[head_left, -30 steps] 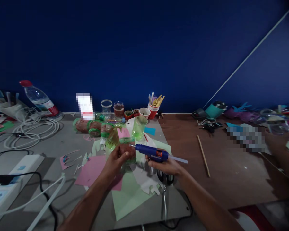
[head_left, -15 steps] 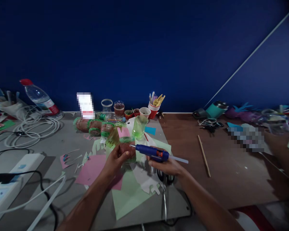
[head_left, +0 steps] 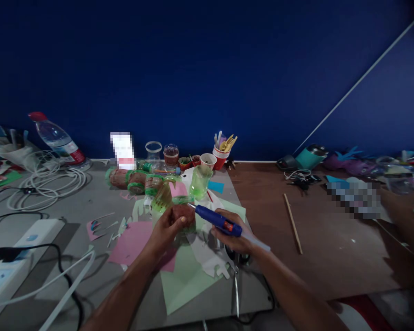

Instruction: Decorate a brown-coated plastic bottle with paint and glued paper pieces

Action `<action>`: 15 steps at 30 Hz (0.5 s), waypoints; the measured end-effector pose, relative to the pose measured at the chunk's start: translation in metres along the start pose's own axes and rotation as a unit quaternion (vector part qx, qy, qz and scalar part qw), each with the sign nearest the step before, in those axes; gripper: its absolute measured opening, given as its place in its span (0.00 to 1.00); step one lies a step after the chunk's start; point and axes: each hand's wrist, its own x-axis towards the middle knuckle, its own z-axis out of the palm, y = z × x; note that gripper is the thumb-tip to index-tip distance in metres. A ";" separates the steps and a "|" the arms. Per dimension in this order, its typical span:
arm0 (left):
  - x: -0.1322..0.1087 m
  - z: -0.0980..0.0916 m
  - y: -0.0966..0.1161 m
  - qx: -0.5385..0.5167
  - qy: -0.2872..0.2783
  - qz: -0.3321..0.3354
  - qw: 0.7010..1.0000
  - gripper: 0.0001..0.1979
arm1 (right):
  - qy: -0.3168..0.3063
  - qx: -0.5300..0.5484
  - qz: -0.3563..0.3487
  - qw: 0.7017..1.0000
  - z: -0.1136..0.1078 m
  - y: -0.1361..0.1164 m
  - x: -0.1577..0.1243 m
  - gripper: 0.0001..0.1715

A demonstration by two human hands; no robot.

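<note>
In my left hand (head_left: 167, 229) is a reddish-brown, rounded piece with green edging (head_left: 185, 216), gripped between thumb and fingers. My right hand (head_left: 233, 232) is wrapped round a blue glue gun (head_left: 219, 219) with a clear glue stick out of its back. The gun's metal nozzle sits at the upper right of the brown piece; whether it touches cannot be made out. Similar brown pieces with green edges (head_left: 134, 180) lie behind in a row. Just beyond my hands are cut green plastic bottle parts (head_left: 200, 182). Beneath them lie pink paper (head_left: 133, 243) and pale green paper (head_left: 182, 285).
Scissors (head_left: 237, 289) lie near the front edge, below my right hand. A wooden stick (head_left: 292, 223) lies on the brown board. At left are a power strip (head_left: 24, 253), coiled white cable (head_left: 48, 188) and a bottle (head_left: 60, 142). Another person's hand (head_left: 400, 216) is at far right.
The glue gun has tilted, its nozzle rising slightly and its back end dropping. My left hand stays nearly still around the brown piece.
</note>
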 end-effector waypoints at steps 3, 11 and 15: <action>-0.001 0.002 0.004 -0.014 -0.013 0.013 1.000 0.15 | 0.005 -0.064 -0.090 0.994 0.001 0.003 0.000 0.05; -0.005 0.006 0.015 -0.064 -0.027 -0.035 0.997 0.18 | 0.004 -0.286 -0.189 0.939 0.007 0.011 0.000 0.06; -0.004 0.005 0.011 -0.086 -0.021 -0.050 0.995 0.20 | -0.001 -0.330 -0.209 0.921 0.004 0.008 0.002 0.05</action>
